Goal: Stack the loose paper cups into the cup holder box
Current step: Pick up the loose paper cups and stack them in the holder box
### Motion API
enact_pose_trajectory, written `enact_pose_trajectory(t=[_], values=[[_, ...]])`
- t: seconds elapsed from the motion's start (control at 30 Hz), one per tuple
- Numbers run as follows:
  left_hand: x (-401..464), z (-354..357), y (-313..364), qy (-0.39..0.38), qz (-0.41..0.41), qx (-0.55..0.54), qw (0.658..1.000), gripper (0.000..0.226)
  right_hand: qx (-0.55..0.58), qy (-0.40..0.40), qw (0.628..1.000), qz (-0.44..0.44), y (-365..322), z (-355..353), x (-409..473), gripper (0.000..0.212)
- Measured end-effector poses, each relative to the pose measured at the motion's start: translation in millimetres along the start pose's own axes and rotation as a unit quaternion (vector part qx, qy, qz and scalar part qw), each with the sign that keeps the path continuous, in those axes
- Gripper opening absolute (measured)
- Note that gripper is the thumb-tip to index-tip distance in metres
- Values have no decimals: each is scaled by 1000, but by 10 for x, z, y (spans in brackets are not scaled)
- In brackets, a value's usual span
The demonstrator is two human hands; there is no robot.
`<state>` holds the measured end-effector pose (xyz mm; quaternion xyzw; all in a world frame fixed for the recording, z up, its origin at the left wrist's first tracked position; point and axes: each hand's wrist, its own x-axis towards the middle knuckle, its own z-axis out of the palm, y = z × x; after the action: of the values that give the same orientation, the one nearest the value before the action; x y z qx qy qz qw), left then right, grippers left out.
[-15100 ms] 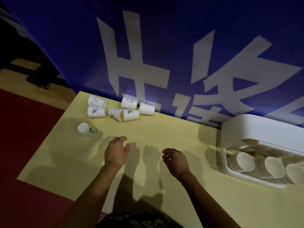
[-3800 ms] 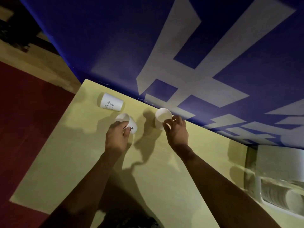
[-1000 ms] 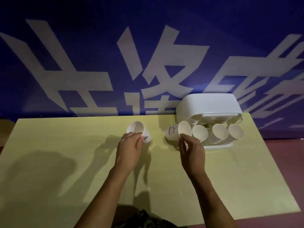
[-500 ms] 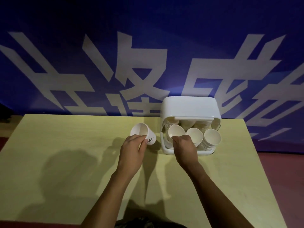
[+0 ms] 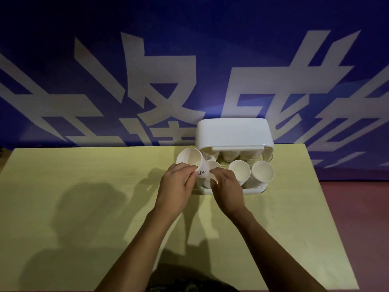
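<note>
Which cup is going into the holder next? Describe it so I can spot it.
Find the white cup holder box at the table's far edge. At its left front corner, the left hand holds a paper cup: the only one with printed marks, outside the stacks.

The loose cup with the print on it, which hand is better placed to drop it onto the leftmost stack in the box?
Left. The left hand already grips the printed cup, beside the leftmost stack. The right hand rests at that stack.
</note>
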<state>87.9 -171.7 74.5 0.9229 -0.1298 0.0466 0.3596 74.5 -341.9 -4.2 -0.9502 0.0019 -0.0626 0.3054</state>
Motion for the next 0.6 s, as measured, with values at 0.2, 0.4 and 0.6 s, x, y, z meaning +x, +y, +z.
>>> enact_pose_trajectory(t=[0.2, 0.4, 0.6], values=[[194, 133, 245, -85, 105, 0, 991, 17, 56, 93, 991, -82, -98, -514, -142, 51], [342, 352, 409, -102, 175, -48, 978, 15, -67, 171, 982, -42, 81, -741, -176, 12], [328, 571, 301, 25, 19, -42, 999, 17, -91, 205, 974, 23, 474, -914, -254, 9]])
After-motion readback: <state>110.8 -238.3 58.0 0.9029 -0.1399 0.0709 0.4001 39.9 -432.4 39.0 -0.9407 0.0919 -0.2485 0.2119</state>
